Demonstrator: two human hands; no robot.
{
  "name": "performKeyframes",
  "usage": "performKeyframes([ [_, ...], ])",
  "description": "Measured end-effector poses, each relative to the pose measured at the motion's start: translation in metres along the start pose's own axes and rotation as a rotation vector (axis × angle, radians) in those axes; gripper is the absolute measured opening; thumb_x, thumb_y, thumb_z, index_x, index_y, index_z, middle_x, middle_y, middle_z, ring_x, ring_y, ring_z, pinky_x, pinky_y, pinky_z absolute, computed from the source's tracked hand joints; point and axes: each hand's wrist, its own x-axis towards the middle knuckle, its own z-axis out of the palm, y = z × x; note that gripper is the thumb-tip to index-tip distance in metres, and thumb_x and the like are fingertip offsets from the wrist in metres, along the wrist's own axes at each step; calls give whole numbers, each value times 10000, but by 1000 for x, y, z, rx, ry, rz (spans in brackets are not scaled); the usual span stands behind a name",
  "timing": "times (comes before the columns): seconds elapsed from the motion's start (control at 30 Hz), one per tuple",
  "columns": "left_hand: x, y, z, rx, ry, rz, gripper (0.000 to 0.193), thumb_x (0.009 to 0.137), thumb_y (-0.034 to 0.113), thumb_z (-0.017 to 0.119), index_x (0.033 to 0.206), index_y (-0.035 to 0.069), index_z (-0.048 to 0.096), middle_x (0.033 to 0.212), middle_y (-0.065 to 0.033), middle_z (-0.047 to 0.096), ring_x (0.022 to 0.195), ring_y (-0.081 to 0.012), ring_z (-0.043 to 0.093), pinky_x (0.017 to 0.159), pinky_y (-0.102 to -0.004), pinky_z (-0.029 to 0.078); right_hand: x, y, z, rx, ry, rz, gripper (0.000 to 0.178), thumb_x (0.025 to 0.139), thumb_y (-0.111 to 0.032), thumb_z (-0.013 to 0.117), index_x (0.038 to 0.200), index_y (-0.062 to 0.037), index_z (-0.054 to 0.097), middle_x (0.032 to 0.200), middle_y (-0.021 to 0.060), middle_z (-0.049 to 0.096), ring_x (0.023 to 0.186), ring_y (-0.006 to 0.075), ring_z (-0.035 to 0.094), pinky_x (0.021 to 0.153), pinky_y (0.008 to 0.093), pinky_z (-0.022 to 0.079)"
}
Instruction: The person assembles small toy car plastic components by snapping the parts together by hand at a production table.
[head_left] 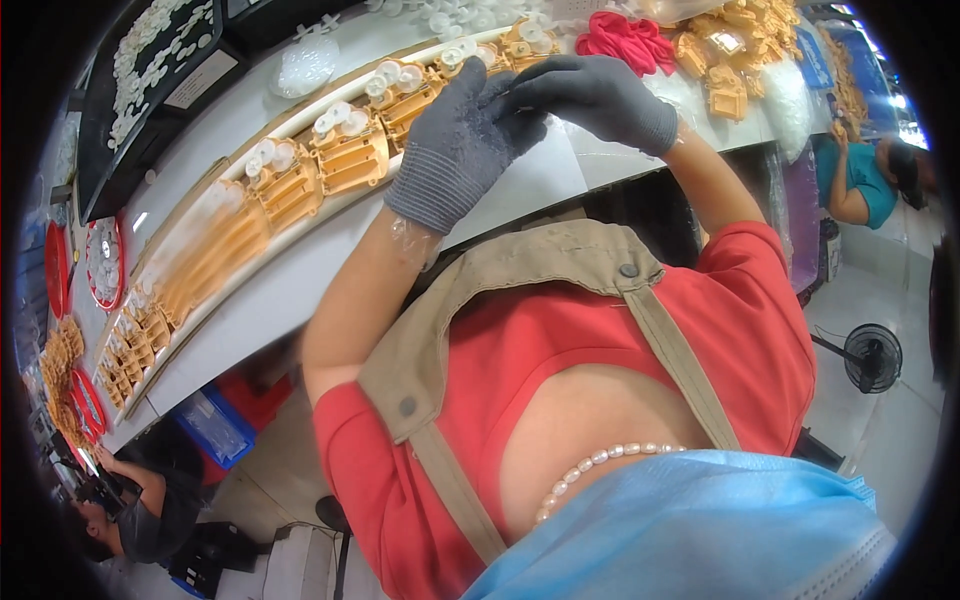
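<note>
Both gloved hands are meeting over the near side of the table point(250, 312), the right hand point(592, 98) laying its fingers across those of the left hand point(460, 140). The fingers are overlapping, so the inner grip is hiding from view: whether either hand is closing on anything small, I cannot tell. No piece is visibly protruding.

The row of orange parts point(352, 160) is lying just beyond and to the left of the left hand. Its long axis is running from lower left to upper middle, curving in this lens. The left hand is sitting nearer to most of the row; the right is standing farther off, with the row's upper end just past the fingers. White pieces point(352, 122) are resting on the parts. A red cloth point(625, 42) is lying beyond the right wrist.
</note>
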Motion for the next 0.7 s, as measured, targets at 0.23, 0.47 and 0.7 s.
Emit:
performKeyframes([
  [0.23,26,-15,3,27,56,-54,484,910,410,488,1112,-30,472,1039,-149,534,932,-245,523,862,-362,432,-16,21,-5,-195,-3,24,248,788,-130,628,1034,-108,617,971,69,620,830,244,620,714,325,504],
  [0.47,40,-17,1,18,48,49,474,928,365,460,1179,-37,433,1124,-201,526,1055,-321,518,976,-426,393,-7,33,-14,-174,122,114,265,802,-126,652,1061,-88,614,929,83,641,794,231,625,706,310,502],
  [0.7,42,-23,-22,56,84,11,449,928,382,456,1180,11,449,1143,-164,499,1080,-312,472,985,-405,363,19,41,-26,-1,210,173,247,774,-155,646,993,-45,617,891,129,632,861,297,604,737,370,478],
])
